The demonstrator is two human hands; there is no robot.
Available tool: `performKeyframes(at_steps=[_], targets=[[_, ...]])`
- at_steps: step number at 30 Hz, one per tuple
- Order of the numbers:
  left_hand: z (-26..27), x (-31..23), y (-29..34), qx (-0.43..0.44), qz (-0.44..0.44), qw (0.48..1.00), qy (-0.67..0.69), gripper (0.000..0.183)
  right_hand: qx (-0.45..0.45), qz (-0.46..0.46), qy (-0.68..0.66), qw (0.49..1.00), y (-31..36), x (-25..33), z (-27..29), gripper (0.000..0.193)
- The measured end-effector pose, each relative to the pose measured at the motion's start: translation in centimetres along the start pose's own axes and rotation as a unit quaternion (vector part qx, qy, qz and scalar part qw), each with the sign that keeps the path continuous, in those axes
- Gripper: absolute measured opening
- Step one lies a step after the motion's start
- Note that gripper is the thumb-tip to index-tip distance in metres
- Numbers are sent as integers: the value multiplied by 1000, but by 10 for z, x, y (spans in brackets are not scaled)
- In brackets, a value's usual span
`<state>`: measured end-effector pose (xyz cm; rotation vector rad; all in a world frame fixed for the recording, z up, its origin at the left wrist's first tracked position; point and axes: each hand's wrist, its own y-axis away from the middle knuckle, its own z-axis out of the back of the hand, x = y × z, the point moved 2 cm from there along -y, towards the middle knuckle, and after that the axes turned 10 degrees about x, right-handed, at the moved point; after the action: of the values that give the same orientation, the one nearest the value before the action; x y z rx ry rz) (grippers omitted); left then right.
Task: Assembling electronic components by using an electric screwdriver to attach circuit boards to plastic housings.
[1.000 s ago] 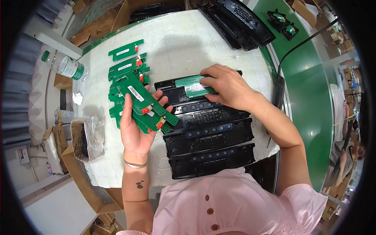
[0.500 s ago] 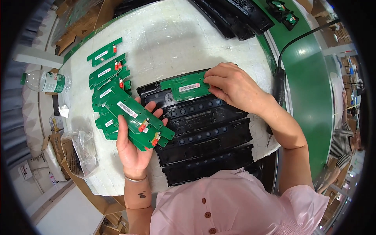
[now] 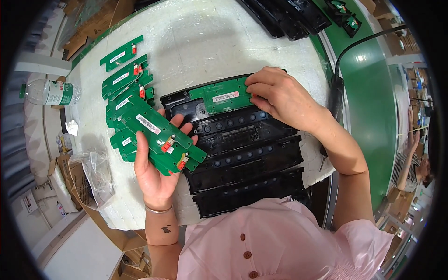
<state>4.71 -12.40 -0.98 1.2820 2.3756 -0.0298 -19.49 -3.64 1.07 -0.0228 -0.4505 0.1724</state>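
Long black plastic housings (image 3: pixel 247 164) look glossy; flat green circuit boards (image 3: pixel 160 135), smooth; the clear plastic bag (image 3: pixel 97 179), shiny and wrinkled.

Bright light falls on the white work surface (image 3: pixel 219 56), leaving soft grey shadows, while pale glare shows on the green tabletop (image 3: pixel 366 88). The circuit boards (image 3: pixel 156 128) look sharp; fisheye distortion bends the dark-rimmed edges.

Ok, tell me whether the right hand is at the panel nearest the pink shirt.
No, the right hand is at a green board on the row's farthest black panel.
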Motion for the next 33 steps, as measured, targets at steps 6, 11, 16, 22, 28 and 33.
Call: performKeyframes(at_steps=[6,11,16,22,28,33], targets=[[-1,-1,1,2,-1,1000,0,54,-1,-6,5,1000,0,1,-1,17],[-7,3,2,18,-1,1000,-11,55,-25,-1,17,1000,0,9,7,22],[-33,25,2,50,26,995,-88,63,-19,9,-269,963,-8,62,22,30],[-40,45,19,45,82,985,-148,66,86,-92,-281,951,-6,96,11,33],[-32,33,35,34,100,992,-71,59,-125,11,-180,976,14,70,32,35],[-24,5,43,-23,-1,999,-30,50,-22,-34,-10,999,50,53,32,40]])
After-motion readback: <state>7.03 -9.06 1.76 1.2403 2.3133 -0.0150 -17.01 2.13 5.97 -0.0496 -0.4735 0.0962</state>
